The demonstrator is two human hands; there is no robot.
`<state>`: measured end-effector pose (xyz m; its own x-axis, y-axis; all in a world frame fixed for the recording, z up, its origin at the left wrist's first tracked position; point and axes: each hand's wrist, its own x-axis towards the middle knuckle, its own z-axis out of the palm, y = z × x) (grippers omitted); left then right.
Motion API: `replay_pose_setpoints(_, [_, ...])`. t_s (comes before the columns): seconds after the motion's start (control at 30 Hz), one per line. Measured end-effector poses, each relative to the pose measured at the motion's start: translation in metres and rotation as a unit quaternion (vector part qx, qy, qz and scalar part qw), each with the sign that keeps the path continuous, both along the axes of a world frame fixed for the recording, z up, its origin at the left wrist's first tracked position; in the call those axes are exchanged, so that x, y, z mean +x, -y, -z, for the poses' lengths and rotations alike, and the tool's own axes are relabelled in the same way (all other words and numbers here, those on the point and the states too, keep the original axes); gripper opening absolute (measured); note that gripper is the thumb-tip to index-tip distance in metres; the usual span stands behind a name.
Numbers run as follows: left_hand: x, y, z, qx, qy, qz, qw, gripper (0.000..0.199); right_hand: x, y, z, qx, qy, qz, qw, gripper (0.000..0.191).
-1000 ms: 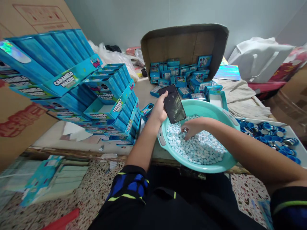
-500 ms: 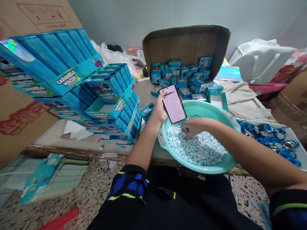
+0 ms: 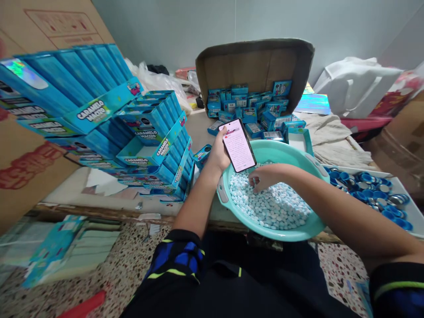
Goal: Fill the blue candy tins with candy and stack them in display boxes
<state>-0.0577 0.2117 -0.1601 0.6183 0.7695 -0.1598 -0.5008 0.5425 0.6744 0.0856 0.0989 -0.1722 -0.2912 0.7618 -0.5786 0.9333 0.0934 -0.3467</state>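
My left hand [image 3: 221, 152] is closed around a phone [image 3: 239, 148], its lit screen facing up over the rim of a turquoise basin [image 3: 281, 148]. Small pale blue and white candies [image 3: 281, 207] cover the bottom of the basin. Just above them is my right hand [image 3: 263, 178], fingers curled together at the candies' surface. Whatever those fingers hold, if anything, is too small to make out.
Stacked blue candy boxes [image 3: 155, 128] stand at the left beside a big carton [image 3: 20, 176]. Behind the basin, an open carton [image 3: 255, 57] holds small blue boxes. A white tray [image 3: 418, 221] of blue lids lies right.
The view has shifted slightly. My left hand still holds the phone, and my right hand stays curled over the candies with hardly any movement.
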Motion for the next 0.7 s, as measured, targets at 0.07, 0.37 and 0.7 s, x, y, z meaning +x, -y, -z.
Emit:
replay_pose_setpoints(0.07, [0.000, 0.000, 0.000, 0.002, -0.001, 0.003, 1.000, 0.032, -0.001, 0.001, -0.001, 0.006, 0.002, -0.001, 1.000, 0.035])
replay_pose_setpoints(0.37, [-0.001, 0.000, -0.002, 0.008, -0.001, 0.015, 1.000, 0.040, 0.003, -0.001, 0.006, 0.034, -0.012, 0.017, 0.999, 0.035])
replay_pose_setpoints(0.7, [-0.001, 0.002, -0.003, 0.026, -0.005, 0.005, 1.000, 0.037, 0.004, -0.003, 0.014, 0.038, -0.018, 0.022, 0.999, 0.036])
